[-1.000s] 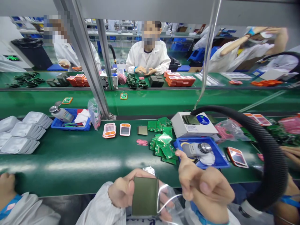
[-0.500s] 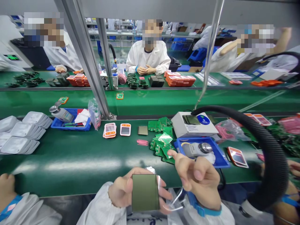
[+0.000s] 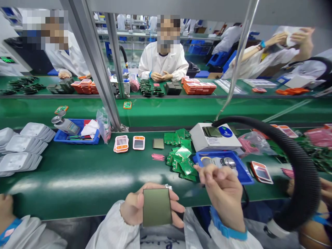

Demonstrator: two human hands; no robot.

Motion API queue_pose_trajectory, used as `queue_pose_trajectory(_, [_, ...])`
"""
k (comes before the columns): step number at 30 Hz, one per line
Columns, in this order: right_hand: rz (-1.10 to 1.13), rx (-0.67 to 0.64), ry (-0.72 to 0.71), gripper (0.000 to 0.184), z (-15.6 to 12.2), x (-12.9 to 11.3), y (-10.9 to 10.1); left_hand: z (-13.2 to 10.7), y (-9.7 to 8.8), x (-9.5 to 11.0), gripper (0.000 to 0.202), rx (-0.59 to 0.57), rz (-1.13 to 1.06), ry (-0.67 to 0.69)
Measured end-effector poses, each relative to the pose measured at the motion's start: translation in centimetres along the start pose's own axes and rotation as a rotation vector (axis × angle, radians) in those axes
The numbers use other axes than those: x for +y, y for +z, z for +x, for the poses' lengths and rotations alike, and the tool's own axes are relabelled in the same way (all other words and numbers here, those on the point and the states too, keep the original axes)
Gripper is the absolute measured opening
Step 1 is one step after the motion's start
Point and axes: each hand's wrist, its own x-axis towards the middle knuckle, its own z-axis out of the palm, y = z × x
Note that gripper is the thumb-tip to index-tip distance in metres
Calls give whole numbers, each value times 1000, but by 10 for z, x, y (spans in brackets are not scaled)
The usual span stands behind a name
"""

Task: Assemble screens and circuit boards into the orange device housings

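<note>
My left hand [image 3: 129,207] is closed around a square, dark greenish LCD panel [image 3: 157,207], thumb on its left edge and fingers behind it. A bit of shiny silver material [image 3: 168,186] shows at its top right corner. To the right, my right hand [image 3: 223,193] is raised with bent fingers, the index pointing left. A faint, blurred clear film [image 3: 192,192] trails from its fingertips. Just beyond that hand lies a heap of green circuit boards [image 3: 183,162]. Pink strips [image 3: 158,157] and a small stack of LCD panels [image 3: 158,143] lie left of the heap.
A blue tray [image 3: 245,173] holds a dispenser bottle; a black hose [image 3: 298,155] arches at right. White-and-orange frames [image 3: 121,143], white casings [image 3: 23,147] and another blue tray [image 3: 77,141] lie leftward. Metal posts [image 3: 97,62] rise ahead. Co-workers sit opposite and on both sides.
My right hand has moved slightly right, its fingers more bent. The clear film has left the area beside the panel and blurs upward. The panel has shifted slightly left and up.
</note>
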Motion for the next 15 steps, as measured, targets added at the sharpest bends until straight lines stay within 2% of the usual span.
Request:
queue_pose_trajectory(4, [-137,88,121,17,-18,35,-12,-6,-11,16,58,49,102,63])
queue_pose_trajectory(6, [-151,111,219,19,-32,54,-12,-10,-27,30,56,166,174,153])
queue_pose_trajectory(9, [-163,108,307,23,-53,82,-6,-14,-62,47,65,361,239,223])
queue_pose_trajectory(12, [-184,117,359,28,-65,101,-2,-14,-97,50,72,440,253,181])
queue_pose_trajectory(15, [-217,127,389,29,-70,110,-3,-12,-115,42,68,466,270,112])
